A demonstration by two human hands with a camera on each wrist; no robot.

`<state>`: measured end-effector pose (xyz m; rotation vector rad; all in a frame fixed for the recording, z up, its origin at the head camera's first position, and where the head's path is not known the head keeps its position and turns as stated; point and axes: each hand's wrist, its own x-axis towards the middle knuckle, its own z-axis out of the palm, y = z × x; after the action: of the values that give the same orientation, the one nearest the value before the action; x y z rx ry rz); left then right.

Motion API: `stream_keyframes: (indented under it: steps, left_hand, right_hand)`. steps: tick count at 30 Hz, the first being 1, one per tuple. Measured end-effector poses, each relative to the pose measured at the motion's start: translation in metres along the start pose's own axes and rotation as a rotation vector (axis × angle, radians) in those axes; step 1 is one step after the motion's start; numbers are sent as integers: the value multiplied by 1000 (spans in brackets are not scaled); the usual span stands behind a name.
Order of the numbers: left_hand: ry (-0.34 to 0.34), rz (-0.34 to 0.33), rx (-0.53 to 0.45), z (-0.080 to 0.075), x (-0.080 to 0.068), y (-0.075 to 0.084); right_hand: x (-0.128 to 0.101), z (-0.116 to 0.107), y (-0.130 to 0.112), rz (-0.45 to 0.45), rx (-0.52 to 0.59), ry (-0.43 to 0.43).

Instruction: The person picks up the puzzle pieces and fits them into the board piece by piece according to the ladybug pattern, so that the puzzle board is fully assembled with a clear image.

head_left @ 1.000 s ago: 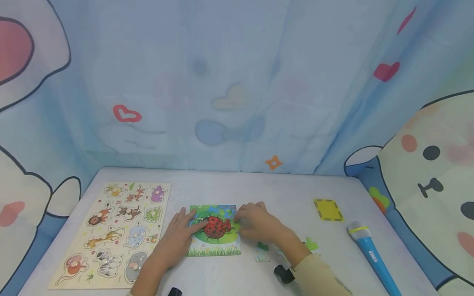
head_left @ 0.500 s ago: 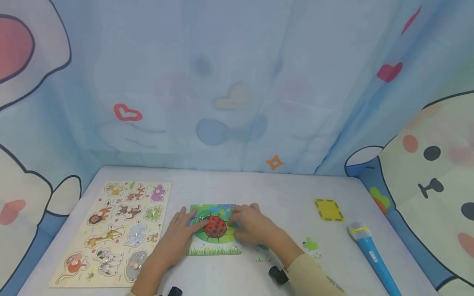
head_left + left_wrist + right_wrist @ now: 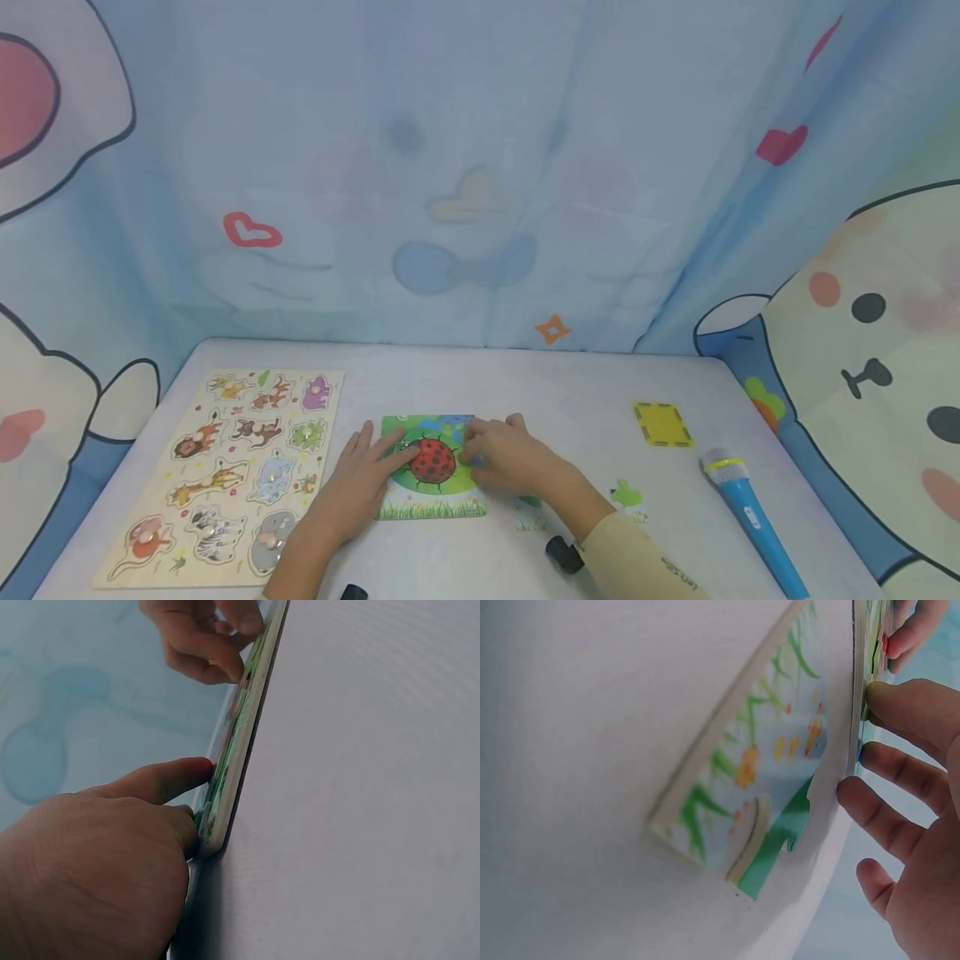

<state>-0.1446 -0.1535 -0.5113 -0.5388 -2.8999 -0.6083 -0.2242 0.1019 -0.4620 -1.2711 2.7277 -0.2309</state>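
Note:
In the head view, a square ladybug jigsaw puzzle (image 3: 432, 462) lies flat on the table. My left hand (image 3: 360, 479) rests on its left side, its index finger extended onto the ladybug. On the right side of the puzzle is my right hand (image 3: 510, 454); its fingertips touch the surface and cover the ladybug's head end. The right wrist view shows the right thumb (image 3: 889, 697) on the puzzle and other fingers loosely extended at its edge. A loose jigsaw piece (image 3: 742, 765) printed with grass lies beside the puzzle there. Whatever lies under the right fingertips is hidden.
An animal peg puzzle board (image 3: 225, 483) lies at the left. Another loose jigsaw piece (image 3: 628, 498) lies right of the right forearm. Farther right are a yellow square plate (image 3: 663, 425) and a blue toy microphone (image 3: 753, 521). A printed curtain (image 3: 480, 167) hangs behind the table (image 3: 585, 379).
My right hand has moved slightly left over the puzzle, and the ladybug's head end, visible and askew earlier, is now covered. The left hand stays in place.

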Motion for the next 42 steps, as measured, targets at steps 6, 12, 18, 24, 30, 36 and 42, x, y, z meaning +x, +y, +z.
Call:
stream_keyframes:
  steps: [6,12,18,24,30,36,42]
  left_hand:
    - [-36,30,98,0,2,3]
    - [-82,50,162,-1,1,10]
    - [-96,35,181,-2,1,14]
    - [-90,32,174,-4,1,16]
    - [-94,30,122,-3,1,13]
    - [-60,42,49,1,1,5]
    - [-27,48,-51,-1,-1,0]
  right_hand:
    - [0,-1,-2,9,-35,-29]
    - [0,-1,-4,6,-26,-41]
    - [1,0,-5,22,-30,-48]
    - [-1,-4,-3,16,-13,-70]
    - [-10,-9,6,16,70,-87]
    - [-28,-10,14,50,110,-60]
    - [-48,-13,18,95,93,-46]
